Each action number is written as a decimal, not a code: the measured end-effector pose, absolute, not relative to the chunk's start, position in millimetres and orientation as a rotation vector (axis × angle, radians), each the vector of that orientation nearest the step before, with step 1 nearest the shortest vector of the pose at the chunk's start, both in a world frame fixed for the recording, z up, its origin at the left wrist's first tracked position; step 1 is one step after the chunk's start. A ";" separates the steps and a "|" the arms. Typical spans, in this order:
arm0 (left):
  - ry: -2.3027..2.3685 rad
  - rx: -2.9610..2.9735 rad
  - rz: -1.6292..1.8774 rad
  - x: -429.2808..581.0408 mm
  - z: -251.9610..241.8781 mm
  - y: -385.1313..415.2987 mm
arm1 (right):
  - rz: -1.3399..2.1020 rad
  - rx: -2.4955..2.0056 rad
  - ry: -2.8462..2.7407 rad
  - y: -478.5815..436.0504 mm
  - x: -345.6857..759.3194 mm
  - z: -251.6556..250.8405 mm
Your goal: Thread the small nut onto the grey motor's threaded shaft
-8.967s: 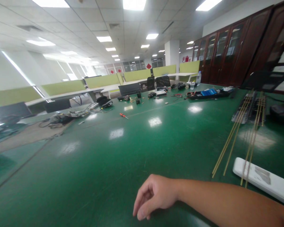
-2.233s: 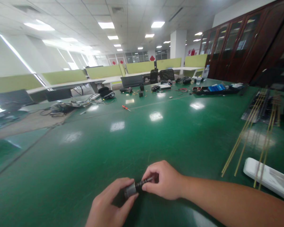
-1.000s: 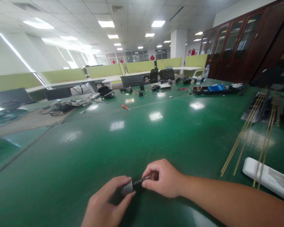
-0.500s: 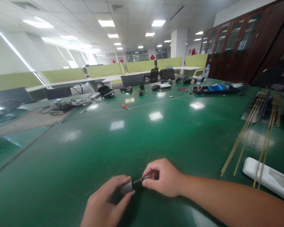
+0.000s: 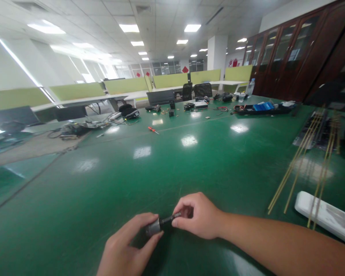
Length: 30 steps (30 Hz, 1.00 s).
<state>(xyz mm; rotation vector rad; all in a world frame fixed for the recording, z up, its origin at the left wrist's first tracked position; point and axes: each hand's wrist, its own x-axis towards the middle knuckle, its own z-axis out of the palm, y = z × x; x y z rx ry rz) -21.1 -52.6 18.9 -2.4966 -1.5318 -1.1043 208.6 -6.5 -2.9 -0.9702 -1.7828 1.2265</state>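
Note:
Near the front of the green table (image 5: pixel 166 168), my left hand (image 5: pixel 126 239) grips a short grey metal cylinder (image 5: pixel 153 227) between thumb and fingers. From the cylinder's right side a thin dark shaft (image 5: pixel 167 220) sticks out, tilted slightly up to the right. My right hand (image 5: pixel 201 216) pinches the far end of that shaft, where a narrow ringed tip shows between thumb and index finger. The exact kind of this piece cannot be made out. My right hand's other fingers are curled and partly hidden.
At the right lie long thin brass-coloured rods (image 5: pixel 289 172) and a white flat case (image 5: pixel 327 216). A red screwdriver (image 5: pixel 153 130) rests mid-table. Farther back are a black tray with blue items (image 5: pixel 263 108), a black bag (image 5: pixel 129 111) and cables.
Both hands stay nearly in place. The cylinder and shaft shift only very slightly.

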 end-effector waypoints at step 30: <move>-1.541 -2.464 -1.097 -24.9 18.8 -50.0 | 1.210 -1.000 -1.745 -7.5 209.1 -4.0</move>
